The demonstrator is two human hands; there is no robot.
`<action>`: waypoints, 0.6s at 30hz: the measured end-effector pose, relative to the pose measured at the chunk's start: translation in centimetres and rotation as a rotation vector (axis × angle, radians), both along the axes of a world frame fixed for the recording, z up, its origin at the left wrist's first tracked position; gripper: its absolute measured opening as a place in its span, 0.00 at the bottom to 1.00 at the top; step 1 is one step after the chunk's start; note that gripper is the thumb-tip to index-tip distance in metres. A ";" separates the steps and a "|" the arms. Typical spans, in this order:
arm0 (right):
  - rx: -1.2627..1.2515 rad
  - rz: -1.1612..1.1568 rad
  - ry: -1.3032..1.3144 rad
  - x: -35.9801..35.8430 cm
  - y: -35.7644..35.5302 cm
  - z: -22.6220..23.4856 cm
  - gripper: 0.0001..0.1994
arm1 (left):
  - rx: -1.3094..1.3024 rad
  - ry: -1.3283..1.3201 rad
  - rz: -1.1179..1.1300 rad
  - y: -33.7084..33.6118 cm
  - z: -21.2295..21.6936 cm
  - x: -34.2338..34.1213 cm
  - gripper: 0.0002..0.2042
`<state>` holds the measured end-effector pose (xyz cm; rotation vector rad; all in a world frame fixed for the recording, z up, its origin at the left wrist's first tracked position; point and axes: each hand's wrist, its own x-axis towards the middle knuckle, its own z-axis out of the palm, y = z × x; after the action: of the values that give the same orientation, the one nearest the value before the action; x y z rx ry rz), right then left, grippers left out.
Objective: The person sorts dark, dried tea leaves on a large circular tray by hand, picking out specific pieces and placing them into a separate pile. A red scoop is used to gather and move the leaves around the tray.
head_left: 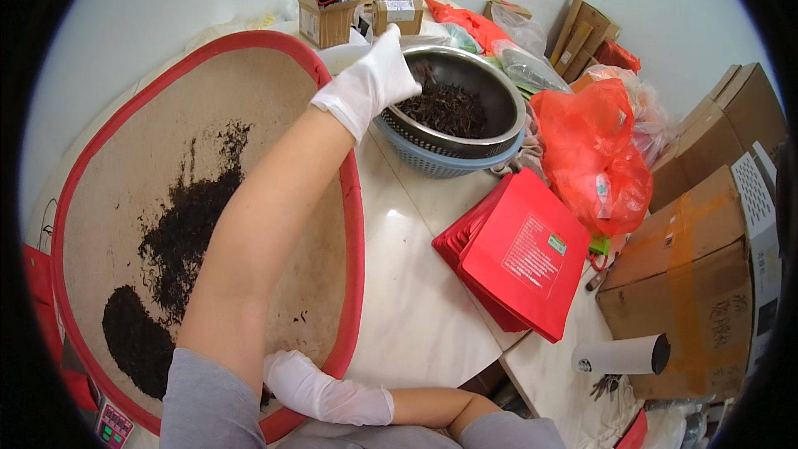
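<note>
Okay, head view: we see the left hand [368, 83], white-gloved, fingers together, reaching onto the rim of the steel bowl [499, 100] holding dark tea leaves [447, 108]; bowl sits in a blue basket [440, 162]; right hand [303, 384], gloved, rests loosely closed on the red-rimmed tray [356, 224]; red pouches [519, 254] lie beside.

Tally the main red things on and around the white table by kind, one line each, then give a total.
Large round woven tray with a red rim, holding dark loose leaves: 1
Stack of flat red pouches; the number in the stack cannot be told: 1
Crumpled red plastic bags, one by the pouches and one behind the metal bowl: 2
Total: 4
</note>
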<state>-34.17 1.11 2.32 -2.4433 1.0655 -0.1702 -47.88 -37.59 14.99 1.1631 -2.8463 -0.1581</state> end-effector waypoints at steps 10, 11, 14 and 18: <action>-0.185 -0.022 -0.115 -0.9 0.0 -1.6 0.03 | -0.244 -0.290 0.000 9.5 6.8 10.1 0.37; -0.163 0.001 -0.097 -1.2 -0.1 -0.9 0.03 | 0.237 0.246 0.071 10.7 6.4 12.5 0.38; 0.089 -0.003 -0.100 -1.8 -0.9 -0.2 0.05 | 1.007 1.391 0.247 14.8 4.0 22.1 0.40; -0.028 0.061 -0.153 -1.9 -0.4 2.5 0.05 | 0.589 1.295 0.674 25.2 3.9 36.7 0.30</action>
<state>-36.07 0.69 4.83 -2.4404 0.9271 -0.3484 -11.17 -12.34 18.85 1.2840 -1.2361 -1.2013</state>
